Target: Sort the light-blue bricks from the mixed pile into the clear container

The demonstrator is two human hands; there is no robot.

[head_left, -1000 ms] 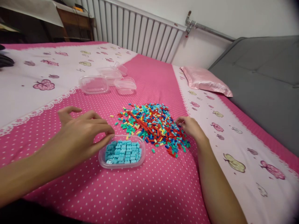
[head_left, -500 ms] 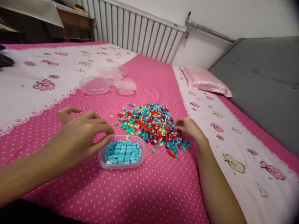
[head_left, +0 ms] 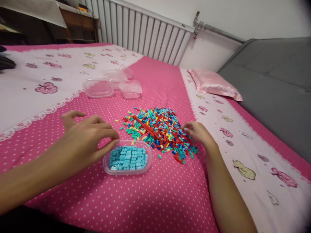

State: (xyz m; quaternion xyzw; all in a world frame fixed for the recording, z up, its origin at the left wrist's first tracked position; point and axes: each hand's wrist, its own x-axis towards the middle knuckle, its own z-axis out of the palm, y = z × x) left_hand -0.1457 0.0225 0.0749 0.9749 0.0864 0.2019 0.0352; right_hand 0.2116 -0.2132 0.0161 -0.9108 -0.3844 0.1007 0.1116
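Note:
A clear plastic container (head_left: 149, 161) holds light-blue toy building bricks (head_left: 131, 158), many lined up in rows. My left hand (head_left: 89, 136) reaches over its left side; thumb and index finger pinch together at the far rim, the other fingers spread and bent. Beyond the container lies a loose pile of small bricks (head_left: 157, 129) in red, blue, green, yellow and light blue, with longer red pieces (head_left: 145, 126) on top. At the pile's right edge is my right hand (head_left: 195, 131), fingers curled with the tips close together. Anything between those fingertips is too small to make out.
Several clear plastic containers (head_left: 98, 88) stand farther back on the pink dotted bedspread (head_left: 160, 77). A pink pillow (head_left: 213, 84) lies by the grey headboard (head_left: 272, 77). A radiator (head_left: 145, 32) lines the wall, and a dark object (head_left: 6, 61) sits at far left.
My right hand's fingers have lifted slightly and loosened a little at the pile's edge. My left hand and the container stay where they were; the view has shifted slightly.

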